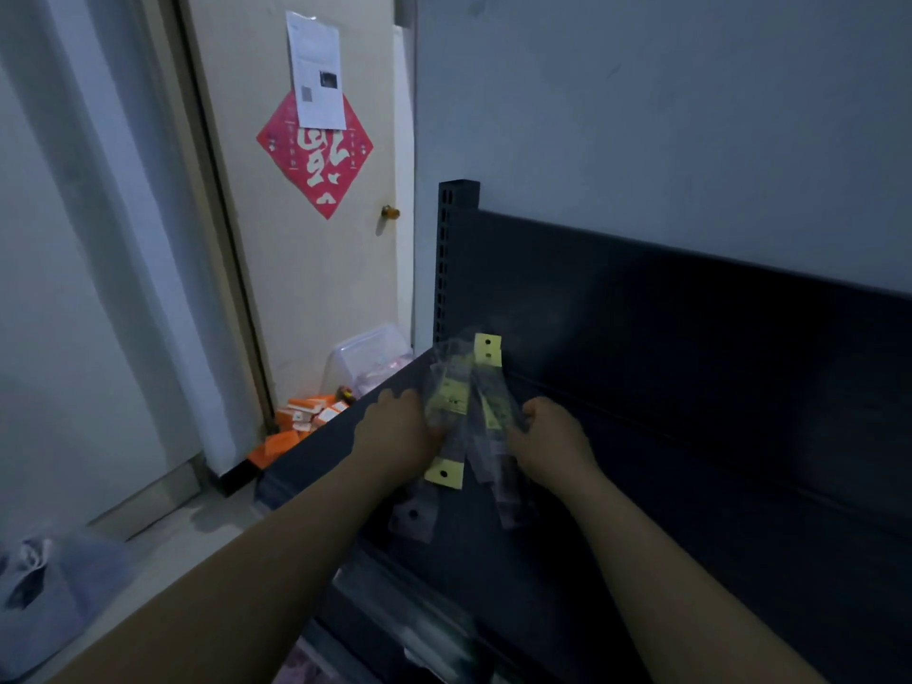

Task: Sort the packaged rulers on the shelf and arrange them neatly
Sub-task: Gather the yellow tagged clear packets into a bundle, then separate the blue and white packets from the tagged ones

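We have both hands on the bundle of packaged rulers (464, 402), which sits on the dark metal shelf (691, 461) near its nine o'clock end, just in front of the slotted upright (456, 249). Our left hand (399, 429) closes on the bundle from nine o'clock and our right hand (550, 436) from three o'clock, fingers curled against the clear sleeves, so both grip the same handful; blur keeps us from seeing how far the fingers wrap under it. The sleeves fan out instead of lying square: two yellow header cards (487, 349) point to twelve o'clock, while a third header card (444, 473) points back to six o'clock, so at least one packet lies reversed. A purplish packet (414, 518) at seven o'clock of the bundle and a second loose packet (511, 508) at five o'clock lie flat on the shelf, partly under the handful.

We judge the job to be in its early to middle part: the rulers are gathered in one place, but they are not yet turned one way, squared at the edges or split by kind. What is left, as we read it, is to flip the reversed packet, bring in the loose ones and lay the stack straight along the back panel (691, 313). Off the shelf at nine o'clock, orange boxes (301, 422) and a clear plastic tub (367, 355) sit on the floor by the door (306, 269).
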